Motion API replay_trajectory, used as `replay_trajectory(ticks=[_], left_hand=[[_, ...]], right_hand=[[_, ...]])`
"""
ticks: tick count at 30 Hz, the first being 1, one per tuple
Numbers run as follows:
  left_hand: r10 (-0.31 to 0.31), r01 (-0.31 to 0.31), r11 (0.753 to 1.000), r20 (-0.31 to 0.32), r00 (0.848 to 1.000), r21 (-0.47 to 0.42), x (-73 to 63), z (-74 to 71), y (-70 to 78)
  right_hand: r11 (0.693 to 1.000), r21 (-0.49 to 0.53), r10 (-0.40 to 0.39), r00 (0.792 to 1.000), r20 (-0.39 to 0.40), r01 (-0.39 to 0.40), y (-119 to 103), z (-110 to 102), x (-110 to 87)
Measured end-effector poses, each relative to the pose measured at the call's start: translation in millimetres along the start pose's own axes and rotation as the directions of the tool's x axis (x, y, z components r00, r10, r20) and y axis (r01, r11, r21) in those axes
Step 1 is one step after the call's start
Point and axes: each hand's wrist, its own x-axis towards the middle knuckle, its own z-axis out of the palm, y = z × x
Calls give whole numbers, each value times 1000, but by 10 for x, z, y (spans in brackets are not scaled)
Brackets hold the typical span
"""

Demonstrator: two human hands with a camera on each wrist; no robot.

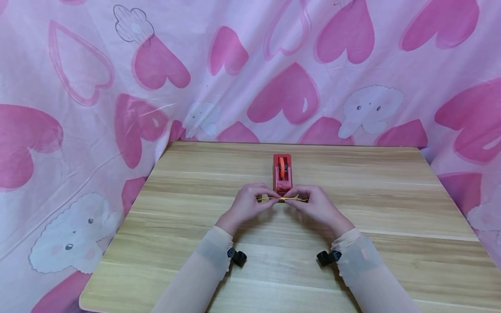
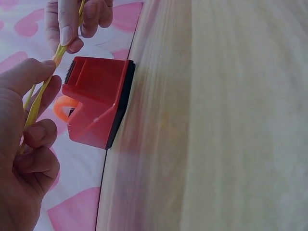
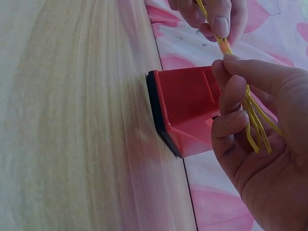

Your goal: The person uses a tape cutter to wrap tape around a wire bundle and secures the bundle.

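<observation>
Several thin yellow strands run in a bundle between the two hands, in front of a red tape dispenser with a toothed edge. My left hand pinches the bundle between thumb and index finger on the left side. On the right side, my right hand pinches it too, with loose ends hanging past its fingers in the right wrist view. Between the fingertips shows a short orange patch on the strands, partly hidden by them. An orange tape roll sits in the dispenser.
The dispenser stands on a wood-grain table, its black base against the top. Behind and at the sides hangs a pink curtain with hearts. A small black camera is strapped to each wrist.
</observation>
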Motion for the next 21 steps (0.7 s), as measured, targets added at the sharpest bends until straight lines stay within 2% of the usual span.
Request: replay_trajectory(ticks=[6, 13, 21], left_hand=[[-10, 9, 1000, 21, 1000, 20, 0, 7, -8], [20, -20, 1000, 11, 1000, 10, -8, 11, -19], [-50, 50, 999, 45, 998, 7, -19, -7, -12]], right_hand=[[1000, -25, -5, 1000, -13, 5, -1, 7, -1], [999, -19, 27, 1000, -12, -27, -27, 3, -11], [999, -36, 23, 1000, -21, -23, -22, 13, -15]])
